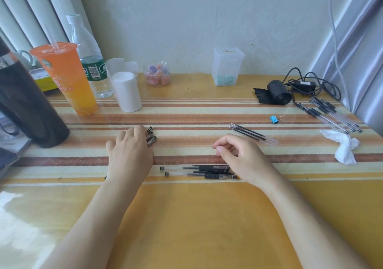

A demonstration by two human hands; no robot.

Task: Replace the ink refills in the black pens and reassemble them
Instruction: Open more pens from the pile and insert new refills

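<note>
Three black gel pens with clear barrels lie side by side on the striped tablecloth between my hands. Resting flat on the cloth, my left hand touches a small cluster of dark pen caps with its fingertips. To the right of the pens hovers my right hand, fingers loosely curled, thumb near the index finger, with nothing visible in it. Several black ink refills lie just beyond the right hand. Several more clear pens are piled at the far right.
An orange drink cup, a water bottle, a white roll and a tall black bottle crowd the back left. A candy jar and clear box stand by the wall. Black roll, cable, blue clip and tissue lie right.
</note>
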